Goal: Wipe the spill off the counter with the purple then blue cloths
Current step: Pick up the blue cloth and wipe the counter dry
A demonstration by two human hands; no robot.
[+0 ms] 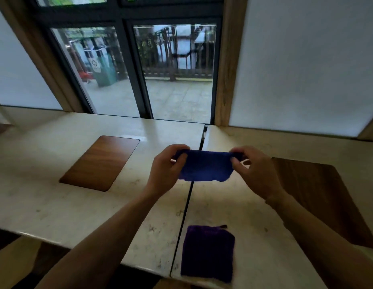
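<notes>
Pinching the blue cloth (204, 166) by its top corners — left hand (167, 165), right hand (255, 170) — above the counter (56, 205) seam.

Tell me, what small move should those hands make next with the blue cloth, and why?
Probably lower the blue cloth flat onto the counter. Left hand and right hand hold it stretched in the air, while the purple cloth already lies set aside near the front edge.
</notes>
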